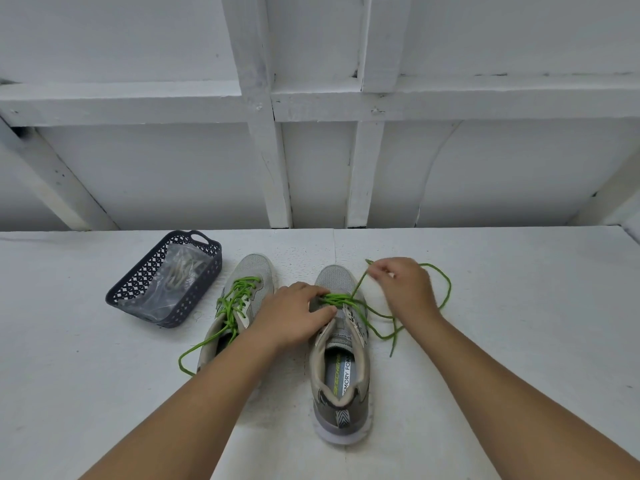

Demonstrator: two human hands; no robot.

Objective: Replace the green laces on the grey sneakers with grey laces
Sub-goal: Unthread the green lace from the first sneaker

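Both grey sneakers stand side by side near the middle of the white table [502, 341], toes toward its far edge, which meets a white panelled wall [173, 168]; their long axes run front to back, the left shoe [249, 282] tipped a little rightward at the toe. Bare tabletop lies wide on the right and along the near edge. Toward the far left corner sits a dark perforated basket [138, 282] holding a clear bag of pale laces [176, 271]. The left shoe's green lace [232, 303] is threaded, its ends untied and trailing off the heel side. On the right shoe [341, 375], heel nearest us, the left hand [294, 317] grips the tongue area with curled fingers, while the right hand [401, 282] pinches that shoe's loosened lace [446, 289], which loops across the table to the right.
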